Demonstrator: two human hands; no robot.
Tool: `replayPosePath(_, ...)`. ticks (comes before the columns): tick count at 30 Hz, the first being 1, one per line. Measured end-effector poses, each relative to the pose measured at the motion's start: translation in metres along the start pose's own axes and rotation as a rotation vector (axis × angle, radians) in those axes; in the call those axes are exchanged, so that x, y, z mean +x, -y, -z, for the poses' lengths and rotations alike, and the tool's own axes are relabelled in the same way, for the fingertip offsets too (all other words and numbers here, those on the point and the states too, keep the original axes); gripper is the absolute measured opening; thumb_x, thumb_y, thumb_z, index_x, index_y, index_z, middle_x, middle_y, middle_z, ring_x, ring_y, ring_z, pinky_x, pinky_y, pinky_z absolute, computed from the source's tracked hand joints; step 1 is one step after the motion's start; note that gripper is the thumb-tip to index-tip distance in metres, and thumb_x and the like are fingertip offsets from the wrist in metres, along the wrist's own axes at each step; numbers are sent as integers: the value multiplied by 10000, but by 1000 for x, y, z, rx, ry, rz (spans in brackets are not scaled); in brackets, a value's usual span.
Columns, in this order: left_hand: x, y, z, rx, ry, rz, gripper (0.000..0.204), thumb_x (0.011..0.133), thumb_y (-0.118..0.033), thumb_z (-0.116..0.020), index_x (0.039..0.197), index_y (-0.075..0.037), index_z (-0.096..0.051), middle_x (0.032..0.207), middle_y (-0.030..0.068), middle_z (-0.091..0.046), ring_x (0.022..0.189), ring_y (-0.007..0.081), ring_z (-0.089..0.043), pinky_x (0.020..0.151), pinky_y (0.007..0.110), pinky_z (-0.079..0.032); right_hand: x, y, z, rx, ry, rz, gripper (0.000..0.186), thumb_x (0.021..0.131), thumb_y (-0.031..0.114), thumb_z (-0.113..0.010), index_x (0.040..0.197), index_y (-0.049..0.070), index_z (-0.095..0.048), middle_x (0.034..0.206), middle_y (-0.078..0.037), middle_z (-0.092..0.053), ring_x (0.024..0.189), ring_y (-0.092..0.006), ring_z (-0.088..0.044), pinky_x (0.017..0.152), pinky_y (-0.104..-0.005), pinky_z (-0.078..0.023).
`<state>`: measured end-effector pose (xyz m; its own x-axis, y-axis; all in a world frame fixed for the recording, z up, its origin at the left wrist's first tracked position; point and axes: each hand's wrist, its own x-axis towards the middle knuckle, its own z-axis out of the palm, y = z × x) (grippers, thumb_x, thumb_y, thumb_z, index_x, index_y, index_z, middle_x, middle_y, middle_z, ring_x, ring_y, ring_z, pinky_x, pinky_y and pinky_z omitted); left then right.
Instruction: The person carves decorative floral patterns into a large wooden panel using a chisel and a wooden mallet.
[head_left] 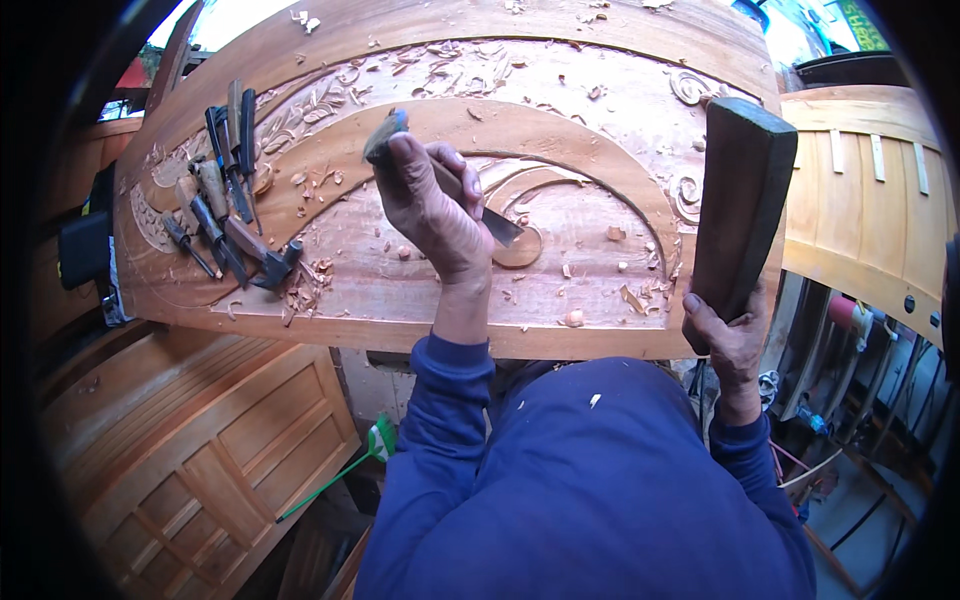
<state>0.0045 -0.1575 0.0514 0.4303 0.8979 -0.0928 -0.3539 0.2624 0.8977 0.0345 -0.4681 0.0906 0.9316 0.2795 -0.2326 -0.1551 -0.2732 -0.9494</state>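
My left hand (432, 205) is closed around a chisel, its handle end at the thumb and its flat metal blade (503, 228) pointing down to the right. Beneath the blade lies a carved wooden panel (590, 225) with a raised arch and a scroll. I cannot tell whether the blade tip touches the wood. In my right hand (732, 335), a dark, blocky wooden mallet (742, 190) stands upright, gripped at its lower end above the panel's right side.
Several carving tools (215, 195) and a hammer (275, 266) lie on the panel's left. Wood shavings (320, 285) are scattered over it. A panelled door (250, 440) leans below left, by a green broom (381, 438). Another wooden panel (860, 200) stands at the right.
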Motion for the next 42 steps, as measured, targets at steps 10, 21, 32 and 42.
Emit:
replayPosePath(10,10,9,-6,-27,-32,16,453,1057,-505,-647,1317,-136,-609,763,26,-547,499,109,-515,377,214,-332,21,34,-2,35,31,31,693,856,-93,-785,1466,48,-489,991,-57,-695,646,-66,-587,515,-226,-431)
replayPosePath(21,9,13,-5,-94,-31,17,396,1076,-414,-653,1321,-106,-610,733,24,-554,434,97,-487,346,214,-311,51,58,-20,70,132,144,754,834,-97,-795,1497,36,-461,1019,-94,-709,789,-121,-679,621,-230,-528)
replayPosePath(32,13,29,-12,-63,-68,-52,386,1034,-451,-709,1224,-122,-640,682,-9,-554,442,66,-472,362,207,-286,160,122,-133,-93,475,644,762,859,118,-878,1526,28,-521,1467,-135,-637,1321,-223,-608,1157,-363,-462)
replayPosePath(42,15,24,-11,-77,-43,86,317,1017,-392,-747,1163,-137,-626,658,-14,-529,423,52,-435,366,201,-291,233,170,-191,-588,823,1134,798,815,-196,-599,1553,94,-506,1244,-207,-695,1083,-345,-697,868,-429,-596)
